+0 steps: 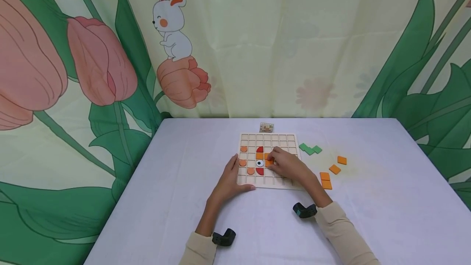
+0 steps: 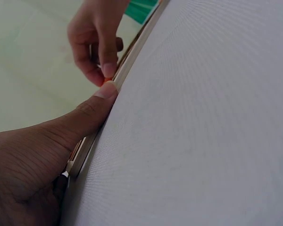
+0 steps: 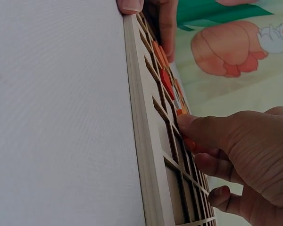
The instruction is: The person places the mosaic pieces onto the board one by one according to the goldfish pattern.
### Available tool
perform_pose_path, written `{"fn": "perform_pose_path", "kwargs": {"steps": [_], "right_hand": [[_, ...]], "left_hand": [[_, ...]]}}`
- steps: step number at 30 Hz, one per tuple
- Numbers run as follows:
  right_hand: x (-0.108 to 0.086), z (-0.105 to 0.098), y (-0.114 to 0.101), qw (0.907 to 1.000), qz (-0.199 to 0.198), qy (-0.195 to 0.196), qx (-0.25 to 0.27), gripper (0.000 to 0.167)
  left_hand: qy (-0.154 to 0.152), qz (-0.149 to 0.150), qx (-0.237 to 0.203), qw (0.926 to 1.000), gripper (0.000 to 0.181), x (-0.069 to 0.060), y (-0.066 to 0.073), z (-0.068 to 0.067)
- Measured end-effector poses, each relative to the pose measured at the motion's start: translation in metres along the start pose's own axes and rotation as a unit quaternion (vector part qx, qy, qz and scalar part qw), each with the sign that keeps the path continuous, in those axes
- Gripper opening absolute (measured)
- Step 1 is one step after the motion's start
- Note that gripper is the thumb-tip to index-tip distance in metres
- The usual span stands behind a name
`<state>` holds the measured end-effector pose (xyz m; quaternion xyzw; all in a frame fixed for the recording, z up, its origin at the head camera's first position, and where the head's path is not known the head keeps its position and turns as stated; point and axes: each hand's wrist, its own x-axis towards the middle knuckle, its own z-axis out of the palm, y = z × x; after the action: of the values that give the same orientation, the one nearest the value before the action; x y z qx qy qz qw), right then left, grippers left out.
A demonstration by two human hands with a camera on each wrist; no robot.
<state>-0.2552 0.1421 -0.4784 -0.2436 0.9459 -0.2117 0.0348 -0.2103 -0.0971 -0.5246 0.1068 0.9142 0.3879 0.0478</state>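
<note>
A pale wooden grid board (image 1: 268, 180) lies on the white table, with orange discs (image 1: 250, 171), red pieces (image 1: 260, 171), a round eye piece (image 1: 259, 163) and orange squares (image 1: 259, 156) in its cells. My left hand (image 1: 229, 181) holds the board's left edge and near corner, its thumb (image 2: 105, 90) on the near rim. Thumb and fingers of my right hand (image 1: 288, 166) pinch an orange square (image 1: 269, 163) over the cell just right of the eye piece. In the right wrist view, that hand (image 3: 254, 150) hides most of the square.
Right of the board lie green pieces (image 1: 310, 150) and several loose orange squares (image 1: 335, 169). A small patterned card (image 1: 266, 127) sits behind the board's far edge. A curtain with tulips and a rabbit (image 1: 173, 28) hangs behind the table (image 1: 147, 216).
</note>
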Motion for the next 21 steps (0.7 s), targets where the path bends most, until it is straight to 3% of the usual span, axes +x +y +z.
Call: {"fn": "perform_pose_path", "kwargs": {"steps": [21], "right_hand": [[0.0000, 0.0010, -0.0008, 0.9999, -0.011, -0.002, -0.003, 0.029]], "left_hand": [[0.002, -0.002, 0.002, 1.0000, 0.123, -0.0016, 0.0024, -0.0008]]}}
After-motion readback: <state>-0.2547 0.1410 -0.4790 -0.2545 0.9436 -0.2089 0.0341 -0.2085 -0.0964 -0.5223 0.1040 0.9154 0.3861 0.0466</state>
